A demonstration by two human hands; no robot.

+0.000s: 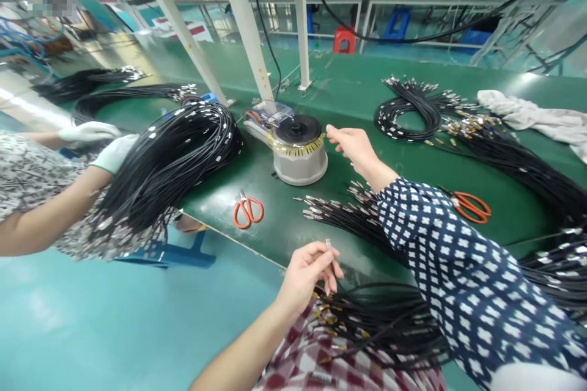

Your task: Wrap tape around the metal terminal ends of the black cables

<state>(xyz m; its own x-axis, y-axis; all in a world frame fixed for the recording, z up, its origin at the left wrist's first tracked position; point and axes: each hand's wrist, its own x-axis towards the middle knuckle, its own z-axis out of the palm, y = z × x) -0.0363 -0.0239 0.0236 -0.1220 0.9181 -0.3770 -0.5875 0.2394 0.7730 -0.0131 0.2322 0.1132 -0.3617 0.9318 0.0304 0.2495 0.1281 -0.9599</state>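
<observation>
My left hand pinches a black cable just below its silvery connector end, which points up. Under it, a bundle of black cables lies across my lap. My right hand is raised beside the round tape dispenser, a little apart from its right side. Its thumb and forefinger are pressed together; whatever is between them is too small to make out. Yellow strips ring the dispenser below its black top. Below my right forearm, another cable bundle rests on the table with its connectors facing left.
Orange-handled scissors lie near the table edge, and a second pair of scissors lies right. A co-worker's gloved hand holds a large cable bundle. Coiled cables and a whitish cloth lie behind right. White posts rise behind the dispenser.
</observation>
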